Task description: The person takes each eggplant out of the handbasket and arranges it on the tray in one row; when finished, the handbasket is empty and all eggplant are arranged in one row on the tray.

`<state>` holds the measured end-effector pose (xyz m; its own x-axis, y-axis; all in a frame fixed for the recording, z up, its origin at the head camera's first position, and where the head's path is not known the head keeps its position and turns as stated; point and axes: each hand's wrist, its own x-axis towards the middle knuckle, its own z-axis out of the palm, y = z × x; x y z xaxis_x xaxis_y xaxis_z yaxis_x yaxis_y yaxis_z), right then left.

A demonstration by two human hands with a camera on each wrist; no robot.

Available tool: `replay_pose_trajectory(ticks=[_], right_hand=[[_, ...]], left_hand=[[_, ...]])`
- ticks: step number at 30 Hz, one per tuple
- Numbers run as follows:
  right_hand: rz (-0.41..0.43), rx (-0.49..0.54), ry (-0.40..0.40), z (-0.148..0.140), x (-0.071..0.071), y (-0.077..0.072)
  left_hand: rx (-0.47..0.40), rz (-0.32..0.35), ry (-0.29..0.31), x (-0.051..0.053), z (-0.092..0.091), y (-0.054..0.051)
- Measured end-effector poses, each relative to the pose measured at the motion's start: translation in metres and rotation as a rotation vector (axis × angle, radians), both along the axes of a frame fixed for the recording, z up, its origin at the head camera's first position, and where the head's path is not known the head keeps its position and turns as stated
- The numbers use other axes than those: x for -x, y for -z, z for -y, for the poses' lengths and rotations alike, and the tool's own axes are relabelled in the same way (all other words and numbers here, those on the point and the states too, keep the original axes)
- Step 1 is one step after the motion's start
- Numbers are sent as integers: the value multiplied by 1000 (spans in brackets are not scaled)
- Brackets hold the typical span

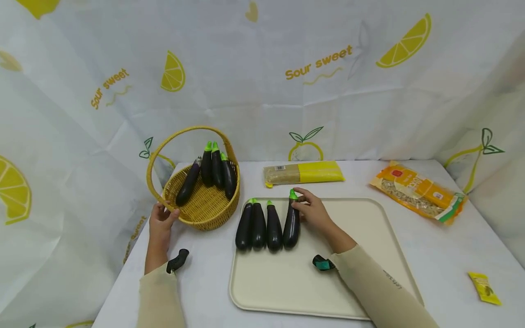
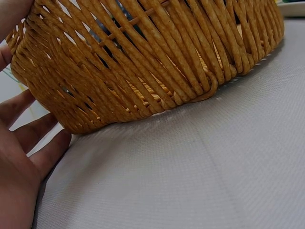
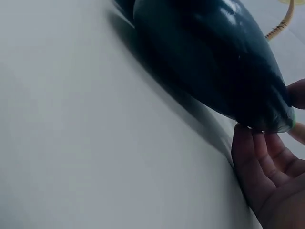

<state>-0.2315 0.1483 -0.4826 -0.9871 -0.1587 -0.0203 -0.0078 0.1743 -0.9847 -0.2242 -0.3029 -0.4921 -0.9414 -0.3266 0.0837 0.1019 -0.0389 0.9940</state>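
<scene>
My left hand grips the near left rim of a round wicker basket, thumb on top; in the left wrist view its fingers touch the woven side. Inside the basket lean several dark purple eggplants, most with bright green stems. My right hand pinches an eggplant near its green stem end, at the left part of a beige tray. In the right wrist view, fingertips and thumb meet that eggplant's narrow end. Three more eggplants lie side by side on the tray to its left.
Behind the tray lies a yellow packet of noodles. An orange bag is at the back right, and a small yellow sachet at the front right. A lemon-printed white curtain hangs behind the white table.
</scene>
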Motion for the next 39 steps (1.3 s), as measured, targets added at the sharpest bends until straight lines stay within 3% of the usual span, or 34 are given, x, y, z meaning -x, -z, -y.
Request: replay_pose_trajectory(ticks=[7,14,17,21,28,39], right_hand=[[-15,-194,-2,7,-2,1],[6,-225,17,9,-4,2],[-9,-239,12,9,-3,-4],[-69,-284,-13,16,4,-27],[-168,-327,-161,64,26,-66],[-262,-404,-315,165,68,-83]], left_hand=[[-39,-26,8,0,0,2],[-36,-11,-3,-2,1,3],[-30,4,-10,-4,2,4],[-25,-16,-10,-4,5,5],[-35,-33,-6,-4,4,7],[-12,-41,21,-1,0,4]])
